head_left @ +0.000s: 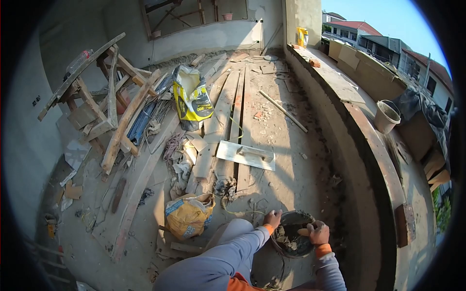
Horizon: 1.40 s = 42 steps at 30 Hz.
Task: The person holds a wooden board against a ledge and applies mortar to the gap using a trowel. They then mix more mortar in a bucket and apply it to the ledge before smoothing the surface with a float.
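Observation:
A dark round bucket (297, 254) stands on the floor just in front of me, with clumpy grey mortar (290, 244) inside. At its upper left edge, my left hand (273, 219) is closed around the rim. Over the right side of the bucket, my right hand (319, 233) grips the tan wooden handle of a trowel (303, 232). The trowel's blade points left, down into the bucket, and is partly lost in shadow. A flat plastering float (246, 155) lies on boards farther ahead, its handle facing up.
An open yellow cement bag (192, 97) stands ahead left; a crumpled yellow-brown bag (190, 216) sits beside my leg. Left of them is a rough wooden trestle (114, 92). Long planks (224, 106) cover the floor. Along the right runs a low wall (371, 140), with a pale bucket (387, 117) beyond it.

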{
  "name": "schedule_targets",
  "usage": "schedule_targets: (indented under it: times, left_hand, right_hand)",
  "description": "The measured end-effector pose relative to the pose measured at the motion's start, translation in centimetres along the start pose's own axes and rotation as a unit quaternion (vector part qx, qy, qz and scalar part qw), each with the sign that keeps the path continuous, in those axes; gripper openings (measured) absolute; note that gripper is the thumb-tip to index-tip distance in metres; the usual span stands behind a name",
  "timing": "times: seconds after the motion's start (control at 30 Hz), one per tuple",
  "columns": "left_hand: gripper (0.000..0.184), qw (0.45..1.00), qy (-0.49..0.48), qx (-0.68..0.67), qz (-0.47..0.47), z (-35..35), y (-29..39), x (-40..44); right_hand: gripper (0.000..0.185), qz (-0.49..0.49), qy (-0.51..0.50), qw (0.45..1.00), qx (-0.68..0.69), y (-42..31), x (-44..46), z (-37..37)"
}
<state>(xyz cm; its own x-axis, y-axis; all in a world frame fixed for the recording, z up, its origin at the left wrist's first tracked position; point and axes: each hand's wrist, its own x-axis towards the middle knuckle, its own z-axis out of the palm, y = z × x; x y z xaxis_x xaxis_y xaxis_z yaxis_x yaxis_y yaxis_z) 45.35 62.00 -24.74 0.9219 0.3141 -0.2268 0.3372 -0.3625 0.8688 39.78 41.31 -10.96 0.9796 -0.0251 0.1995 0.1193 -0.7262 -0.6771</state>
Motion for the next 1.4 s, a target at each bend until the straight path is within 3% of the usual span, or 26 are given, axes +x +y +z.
schedule_targets:
  times: [0.6, 1.4]
  left_hand:
    - [0.054, 0.995, 0.071, 0.047, 0.048, 2.8, -3.2, 1.7]
    - [0.058, 0.999, -0.003, 0.050, 0.013, 1.5, -1.8, 1.0]
  right_hand:
    - [0.020, 0.013, 0.003, 1.000, -0.006, 0.8, -0.2, -0.2]
    - [0.020, 0.011, 0.003, 1.000, -0.006, 1.2, -0.4, -0.3]
